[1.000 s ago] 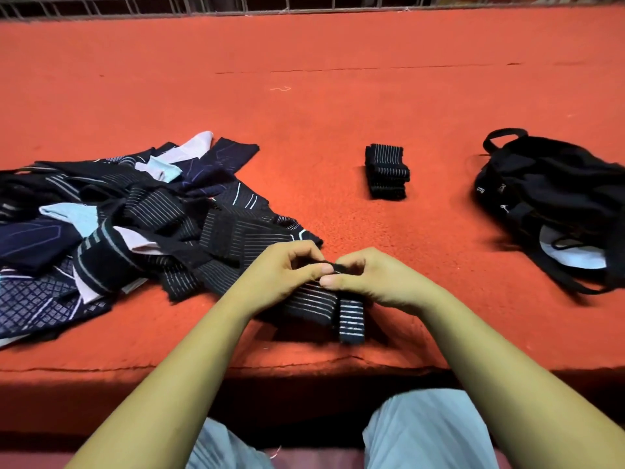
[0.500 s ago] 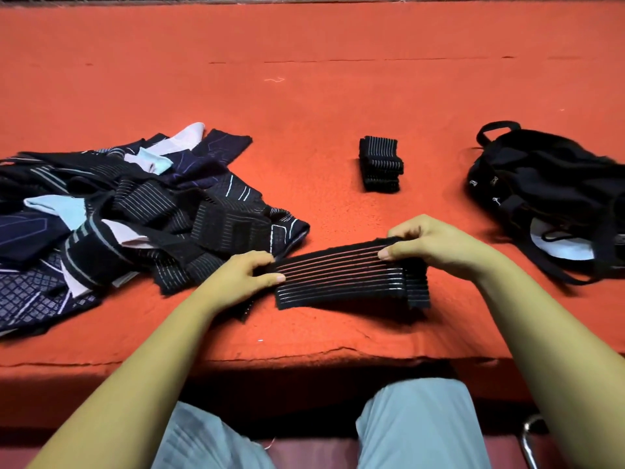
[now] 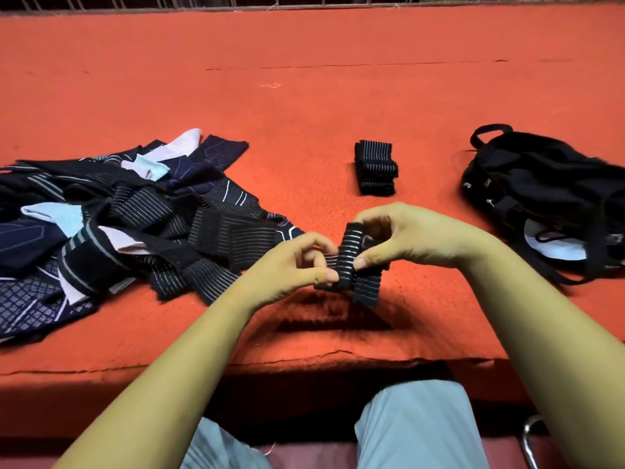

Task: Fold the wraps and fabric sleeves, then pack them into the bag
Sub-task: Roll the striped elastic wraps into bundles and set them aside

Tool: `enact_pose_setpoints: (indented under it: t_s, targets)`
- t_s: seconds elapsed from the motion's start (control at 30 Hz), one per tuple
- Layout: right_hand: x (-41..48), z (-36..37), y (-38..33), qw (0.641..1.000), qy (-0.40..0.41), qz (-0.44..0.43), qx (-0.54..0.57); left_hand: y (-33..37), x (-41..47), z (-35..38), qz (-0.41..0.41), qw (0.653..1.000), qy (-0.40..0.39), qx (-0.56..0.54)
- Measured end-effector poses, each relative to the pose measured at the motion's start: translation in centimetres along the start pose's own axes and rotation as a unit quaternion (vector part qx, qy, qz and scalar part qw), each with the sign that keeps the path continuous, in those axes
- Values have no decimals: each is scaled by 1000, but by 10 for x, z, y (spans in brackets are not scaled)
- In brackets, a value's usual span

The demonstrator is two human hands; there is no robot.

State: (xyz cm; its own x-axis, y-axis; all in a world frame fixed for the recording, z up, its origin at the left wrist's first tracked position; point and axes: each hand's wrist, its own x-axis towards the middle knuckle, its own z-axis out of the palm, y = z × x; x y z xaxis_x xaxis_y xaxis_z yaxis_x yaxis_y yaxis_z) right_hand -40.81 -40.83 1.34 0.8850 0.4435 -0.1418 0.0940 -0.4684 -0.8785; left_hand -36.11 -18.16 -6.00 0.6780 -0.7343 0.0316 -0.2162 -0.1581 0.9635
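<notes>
Both hands meet over the front part of the red counter (image 3: 304,113), holding a black wrap with pale stripes (image 3: 350,255) that is bunched into folds. The left hand (image 3: 291,269) pinches its left end between thumb and curled fingers (image 3: 324,275). The right hand (image 3: 412,238) grips the top and right side, thumb pressed against the striped face. The wrap hangs clear of the counter, with its shadow just beneath.

To the right lies a black bag (image 3: 541,184), slumped on its side with a carry loop at the far end and straps trailing toward the front. In its open mouth a white item with a dark cord (image 3: 554,252) shows; what it is cannot be told.

Between the bag and the hands, farther back, sits a small stack of folded striped wraps (image 3: 375,167). At the left spreads a loose pile of wraps and fabric sleeves (image 3: 118,225), dark blue, black and pale, overlapping one another
</notes>
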Motion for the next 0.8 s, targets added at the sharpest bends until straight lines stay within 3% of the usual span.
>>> enact_pose_setpoints:
  t_s: [0.1, 0.2, 0.4, 0.5, 0.63, 0.8]
  targets:
    - [-4, 0, 3, 999, -35, 4, 17, -3, -3, 0, 17, 998, -26, -55]
    - [-3, 8, 5, 996, -74, 11, 44, -2, -1, 5, 6, 1000, -29, 11]
    - [-2, -4, 5, 994, 75, -9, 85, -8, -6, 1, -24, 997, 30, 61]
    - [-3, -9, 5, 977, 120, -28, 175, -12, -10, -3, -26, 995, 64, 67]
    - [-1, -6, 0, 951, 59, -54, 300, -10, -8, -4, 26, 997, 69, 15]
    - [7, 4, -9, 963, -16, -87, 254, 15, 3, 5, 34, 996, -32, -70]
